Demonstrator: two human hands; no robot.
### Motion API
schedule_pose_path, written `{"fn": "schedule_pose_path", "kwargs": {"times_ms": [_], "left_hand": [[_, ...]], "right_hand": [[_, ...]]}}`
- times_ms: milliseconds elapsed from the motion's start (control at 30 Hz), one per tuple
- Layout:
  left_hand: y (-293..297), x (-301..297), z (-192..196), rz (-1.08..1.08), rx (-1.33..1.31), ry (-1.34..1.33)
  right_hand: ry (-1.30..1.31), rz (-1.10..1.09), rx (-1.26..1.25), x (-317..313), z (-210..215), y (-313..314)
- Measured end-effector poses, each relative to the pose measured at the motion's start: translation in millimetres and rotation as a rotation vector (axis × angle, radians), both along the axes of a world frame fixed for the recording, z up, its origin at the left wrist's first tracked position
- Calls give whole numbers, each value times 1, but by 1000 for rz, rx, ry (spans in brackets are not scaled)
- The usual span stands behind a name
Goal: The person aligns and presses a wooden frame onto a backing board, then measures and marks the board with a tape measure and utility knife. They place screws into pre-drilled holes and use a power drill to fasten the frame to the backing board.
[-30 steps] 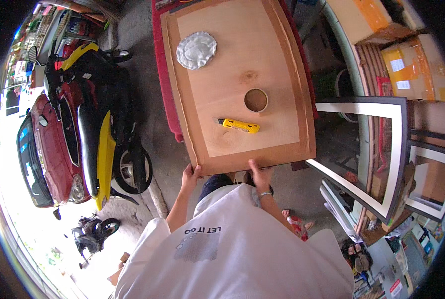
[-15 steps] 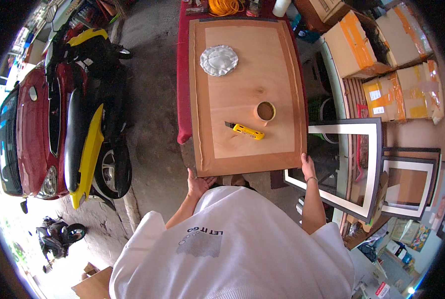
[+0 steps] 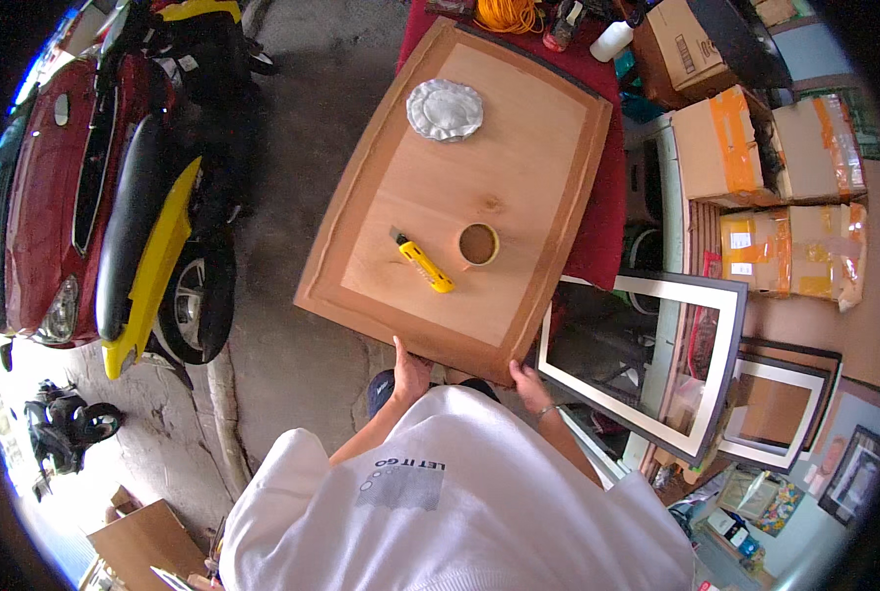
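A large frame [image 3: 519,163], seen from its wood-panelled back with brown tape around the border, lies turned at an angle on the red-covered table, its near end jutting past the table. My left hand [image 3: 412,374] grips the near edge around its middle, thumb up and fingers partly hidden below. At the near right corner my right hand [image 3: 531,388] is closed on the frame, thumb on top. Three things rest on the panel: a yellow utility knife [image 3: 425,267] with its dark tip pointing far left, a tape roll [image 3: 478,243] beside it, and a round, gathered white cloth [image 3: 445,109] farther away.
Right of the table stands a black frame with a white border [image 3: 720,364], close to my right hand. Cardboard boxes [image 3: 725,148] are stacked behind it. The red tablecloth [image 3: 597,236] holds orange cord [image 3: 509,14] and a white bottle [image 3: 612,41]. A motorcycle [image 3: 164,266] and red car [image 3: 41,207] stand left.
The frame has turned clockwise, its near end swinging left and toward me. Both hands have moved with it, the right one clearly leftward. The knife, tape roll and cloth have travelled along on it.
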State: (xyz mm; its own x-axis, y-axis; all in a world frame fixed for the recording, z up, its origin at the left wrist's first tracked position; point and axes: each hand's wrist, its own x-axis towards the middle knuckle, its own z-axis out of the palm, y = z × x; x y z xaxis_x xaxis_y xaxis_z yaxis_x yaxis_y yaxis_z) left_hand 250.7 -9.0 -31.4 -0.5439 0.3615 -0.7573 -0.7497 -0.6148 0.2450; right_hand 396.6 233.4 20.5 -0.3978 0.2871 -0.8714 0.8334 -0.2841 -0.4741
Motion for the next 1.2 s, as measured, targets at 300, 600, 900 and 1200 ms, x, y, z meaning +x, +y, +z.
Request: {"fn": "schedule_pose_path", "kwargs": {"times_ms": [300,600,900,1200], "left_hand": [[33,-37,31,159,-793,116],[-12,-103,41,112,-1069,154],[-75,-106,49,163,-1165,16],[-114,-215,69,-56,-1304,176]], "right_hand": [[192,559,394,-116,50,112],[431,540,1269,-400,16,379],[103,680,1180,-456,16,360],[-129,448,1014,-365,15,375]]}}
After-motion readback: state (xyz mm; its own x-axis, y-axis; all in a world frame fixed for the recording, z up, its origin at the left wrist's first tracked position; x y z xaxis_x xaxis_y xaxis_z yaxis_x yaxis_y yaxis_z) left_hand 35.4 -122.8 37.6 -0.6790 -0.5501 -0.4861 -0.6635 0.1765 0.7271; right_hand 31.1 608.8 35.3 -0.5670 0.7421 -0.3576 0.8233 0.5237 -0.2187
